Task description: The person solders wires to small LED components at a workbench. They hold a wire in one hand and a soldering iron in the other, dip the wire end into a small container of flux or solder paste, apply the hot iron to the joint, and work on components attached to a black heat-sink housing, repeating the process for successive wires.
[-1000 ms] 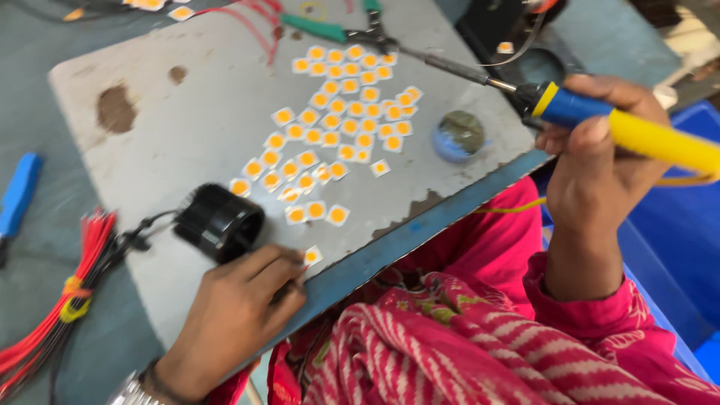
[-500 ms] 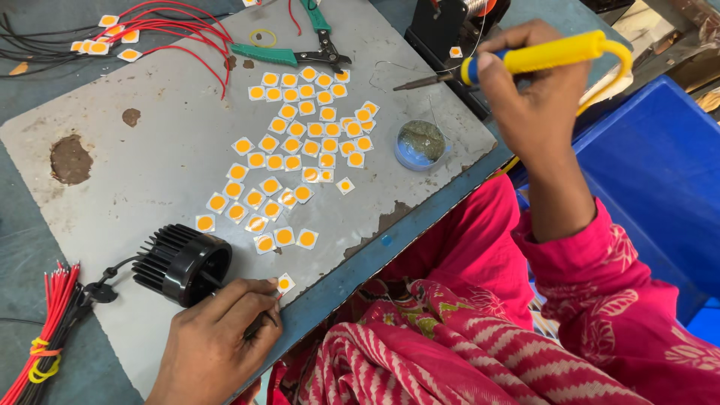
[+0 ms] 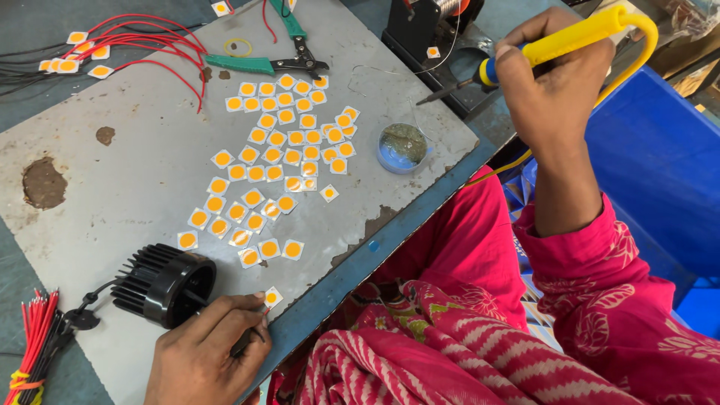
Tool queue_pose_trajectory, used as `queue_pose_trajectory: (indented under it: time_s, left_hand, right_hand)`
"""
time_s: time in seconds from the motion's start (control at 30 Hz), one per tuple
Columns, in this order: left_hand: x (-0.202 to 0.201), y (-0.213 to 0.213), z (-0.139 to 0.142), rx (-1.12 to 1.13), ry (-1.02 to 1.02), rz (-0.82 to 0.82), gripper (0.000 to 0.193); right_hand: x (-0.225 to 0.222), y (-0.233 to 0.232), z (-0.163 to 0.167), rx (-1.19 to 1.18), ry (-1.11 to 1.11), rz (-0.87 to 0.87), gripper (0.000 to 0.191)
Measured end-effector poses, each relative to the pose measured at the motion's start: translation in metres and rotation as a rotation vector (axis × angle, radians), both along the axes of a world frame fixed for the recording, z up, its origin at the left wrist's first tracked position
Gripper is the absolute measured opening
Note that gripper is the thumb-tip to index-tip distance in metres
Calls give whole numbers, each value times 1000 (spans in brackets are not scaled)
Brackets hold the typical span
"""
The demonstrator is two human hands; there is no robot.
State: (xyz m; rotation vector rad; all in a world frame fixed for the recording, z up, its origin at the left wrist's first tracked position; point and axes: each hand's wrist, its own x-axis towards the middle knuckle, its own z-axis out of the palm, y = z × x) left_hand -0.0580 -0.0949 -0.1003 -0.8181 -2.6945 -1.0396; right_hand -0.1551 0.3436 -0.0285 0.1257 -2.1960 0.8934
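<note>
1. Soldering iron: yellow handle w/ blue collar, dark tip; right hand wrapped round it, above the solder tin.
2. Left hand pinching a thin dark tool beside the black finned housing, bench corner well below-left of tin.

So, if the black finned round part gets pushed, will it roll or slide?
The black finned housing lies on its side, so it probably rolls. Its wire lead may limit that. It looks rigid and fairly heavy for its size.
</note>
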Motion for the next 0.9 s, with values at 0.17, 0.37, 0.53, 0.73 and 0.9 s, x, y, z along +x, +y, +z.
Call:
queue_pose_trajectory:
  time_s: [0.17, 0.37, 0.53, 0.73, 0.9]
  left_hand:
    - [2, 1, -1, -24, -33, 35, 9]
    - [3, 0, -7, -35, 50, 47, 9]
    - [4, -1, -11, -105, 16, 99, 9]
    - [4, -1, -16, -89, 22, 133, 10]
    - [4, -2, -18, -97, 7, 148, 11]
  right_hand:
    - [19, -4, 1, -44, -9, 15, 11]
    - [37, -7, 0, -153, 3, 88, 8]
    - [35, -8, -4, -113, -22, 80, 8]
    - [36, -4, -10, -26, -29, 96, 7]
    - [39, -1, -13, -23, -48, 94, 8]
